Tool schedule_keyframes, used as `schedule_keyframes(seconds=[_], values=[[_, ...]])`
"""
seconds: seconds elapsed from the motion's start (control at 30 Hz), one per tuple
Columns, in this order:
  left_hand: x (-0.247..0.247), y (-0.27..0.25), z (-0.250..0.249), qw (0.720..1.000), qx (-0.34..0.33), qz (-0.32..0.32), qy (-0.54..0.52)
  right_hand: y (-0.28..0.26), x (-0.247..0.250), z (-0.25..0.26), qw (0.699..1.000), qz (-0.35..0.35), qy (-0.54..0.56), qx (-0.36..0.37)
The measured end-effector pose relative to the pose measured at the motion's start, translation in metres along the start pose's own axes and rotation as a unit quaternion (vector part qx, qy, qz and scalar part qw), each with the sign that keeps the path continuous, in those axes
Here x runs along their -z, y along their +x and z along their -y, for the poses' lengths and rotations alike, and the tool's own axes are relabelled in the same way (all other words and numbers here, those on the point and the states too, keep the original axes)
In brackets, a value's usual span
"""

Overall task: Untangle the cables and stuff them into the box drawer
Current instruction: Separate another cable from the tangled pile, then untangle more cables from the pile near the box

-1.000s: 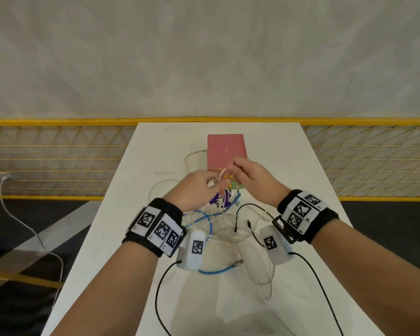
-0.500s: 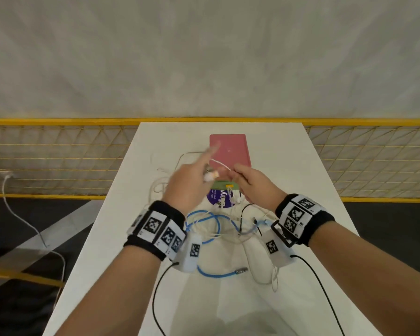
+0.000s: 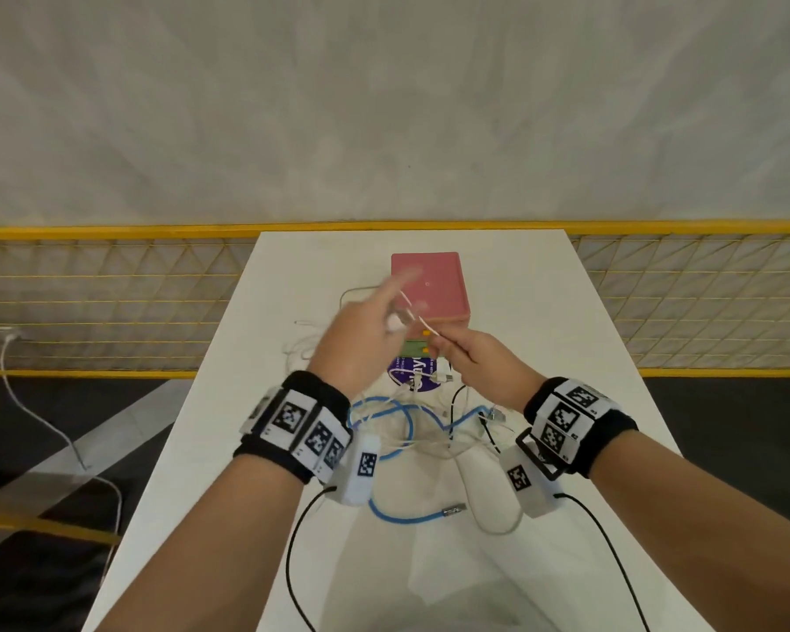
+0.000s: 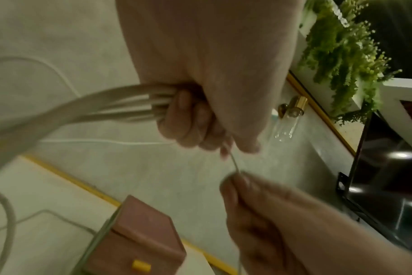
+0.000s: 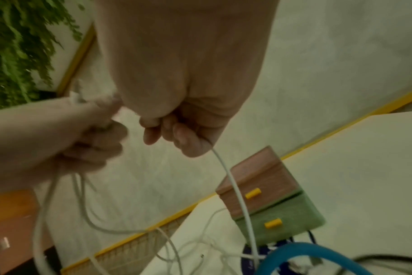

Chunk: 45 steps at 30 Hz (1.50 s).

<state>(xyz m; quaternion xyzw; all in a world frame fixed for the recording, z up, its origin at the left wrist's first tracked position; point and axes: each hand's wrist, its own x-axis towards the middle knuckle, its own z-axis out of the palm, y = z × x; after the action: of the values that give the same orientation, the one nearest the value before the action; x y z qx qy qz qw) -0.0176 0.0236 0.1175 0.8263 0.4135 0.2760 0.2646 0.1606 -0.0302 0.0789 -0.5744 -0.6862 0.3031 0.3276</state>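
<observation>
My left hand (image 3: 381, 322) is raised in front of the pink box (image 3: 429, 285), blurred by motion. In the left wrist view it grips a bundle of white cable loops (image 4: 129, 104). My right hand (image 3: 439, 345) pinches the same white cable (image 3: 418, 319), which runs taut for a short span between the two hands. From the right hand (image 5: 174, 135) the white cable (image 5: 238, 189) hangs down toward the tangle. The box's green drawer (image 5: 282, 223) stands slightly pulled out, with a yellow knob. A blue cable (image 3: 384, 419) and a black cable (image 3: 452, 403) lie tangled with white ones on the table below my wrists.
The white table (image 3: 566, 339) is narrow, with a yellow mesh fence (image 3: 110, 303) behind it and on both sides. A purple sticker (image 3: 411, 374) lies in front of the drawer. Another white cable (image 3: 42, 417) trails on the dark floor at the left.
My left hand has swung up and to the left with the white cable, and the hands have drawn apart. The tangle on the table has shifted a little.
</observation>
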Motion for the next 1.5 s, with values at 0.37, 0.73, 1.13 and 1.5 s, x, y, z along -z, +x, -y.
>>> schedule_keyframes(seconds=[0.37,0.73,1.13,1.5], values=[[0.038,0.009,0.017,0.971,0.052,-0.232,0.018,-0.005,-0.002,-0.022,0.999,0.012,0.019,-0.037],[0.004,0.004,0.021,0.988,0.003,-0.152,0.018,0.002,-0.002,-0.01,1.0,-0.01,0.016,0.002],[-0.005,-0.005,0.01,0.99,-0.002,-0.139,-0.031,0.004,-0.005,-0.013,1.0,0.009,-0.021,0.016],[0.027,-0.003,0.001,0.977,0.004,-0.202,-0.072,-0.018,-0.012,-0.058,0.989,0.079,-0.078,-0.093]])
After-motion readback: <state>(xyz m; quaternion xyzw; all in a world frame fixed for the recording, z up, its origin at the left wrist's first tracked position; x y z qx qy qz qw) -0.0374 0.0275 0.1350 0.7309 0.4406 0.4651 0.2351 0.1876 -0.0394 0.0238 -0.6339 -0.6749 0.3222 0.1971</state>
